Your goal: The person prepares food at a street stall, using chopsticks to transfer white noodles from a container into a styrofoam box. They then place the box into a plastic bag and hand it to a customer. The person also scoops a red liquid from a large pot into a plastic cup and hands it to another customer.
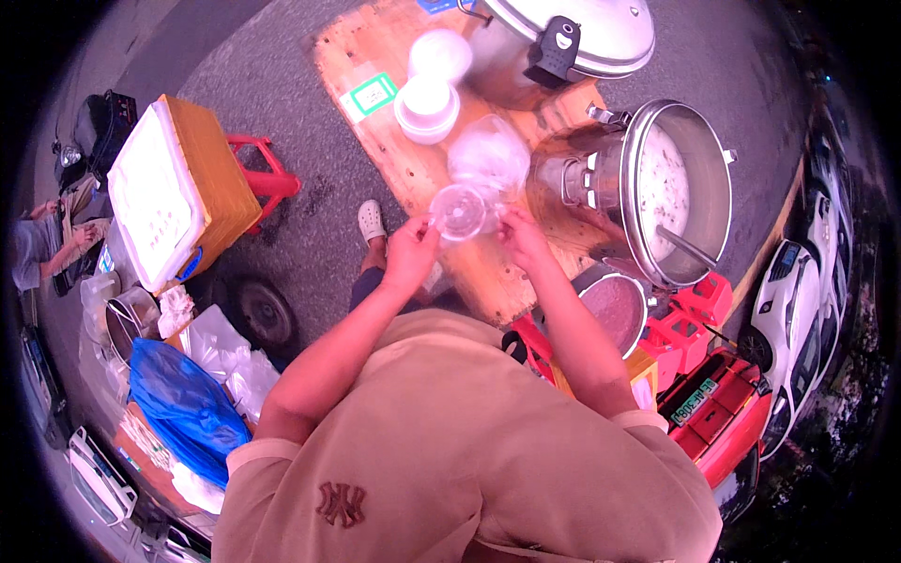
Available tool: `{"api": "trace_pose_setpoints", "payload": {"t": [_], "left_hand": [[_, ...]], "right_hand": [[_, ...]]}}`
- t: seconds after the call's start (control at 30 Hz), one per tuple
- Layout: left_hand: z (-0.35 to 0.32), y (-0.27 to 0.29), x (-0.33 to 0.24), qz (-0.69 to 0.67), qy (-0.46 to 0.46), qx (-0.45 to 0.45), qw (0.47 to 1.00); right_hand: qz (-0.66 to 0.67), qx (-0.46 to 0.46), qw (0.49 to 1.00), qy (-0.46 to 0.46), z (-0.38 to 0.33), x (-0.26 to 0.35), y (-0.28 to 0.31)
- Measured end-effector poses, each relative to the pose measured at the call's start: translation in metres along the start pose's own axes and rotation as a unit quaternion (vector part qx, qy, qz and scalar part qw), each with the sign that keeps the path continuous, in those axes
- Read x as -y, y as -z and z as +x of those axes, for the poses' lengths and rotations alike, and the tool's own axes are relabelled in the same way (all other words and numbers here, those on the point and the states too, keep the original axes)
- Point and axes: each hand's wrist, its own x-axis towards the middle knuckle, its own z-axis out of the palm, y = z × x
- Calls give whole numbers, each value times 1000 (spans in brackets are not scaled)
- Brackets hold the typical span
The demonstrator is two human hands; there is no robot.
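Note:
My left hand (413, 249) and my right hand (521, 235) together hold a clear plastic cup (460, 212) above the near edge of a wooden board (394, 155). Just beyond the cup stands a stack of clear cups in a plastic bag (489, 155). Two stacks of white lids or bowls (428, 105) sit farther up the board. To the right is a large open steel pot (676, 188) with pale liquid and a ladle handle (688, 248) in it. A smaller pot of reddish-brown filling (615, 310) sits below it.
A closed steel pot (572, 33) stands at the top. An orange box with a white lid (174, 192) rests by a red stool (267, 174) at left. Blue and white plastic bags (188, 399) lie lower left. A seated person (47, 244) is at far left. Red crates (694, 319) are at right.

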Motion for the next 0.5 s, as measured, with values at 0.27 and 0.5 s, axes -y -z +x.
{"api": "trace_pose_setpoints", "payload": {"t": [0.27, 0.5], "left_hand": [[-10, 5, -48, 4, -71, 0, 997], [-9, -24, -62, 225, -287, 56, 930]], "right_hand": [[7, 68, 997, 18, -85, 61, -47], [-238, 83, 940, 231, -99, 41, -97]]}}
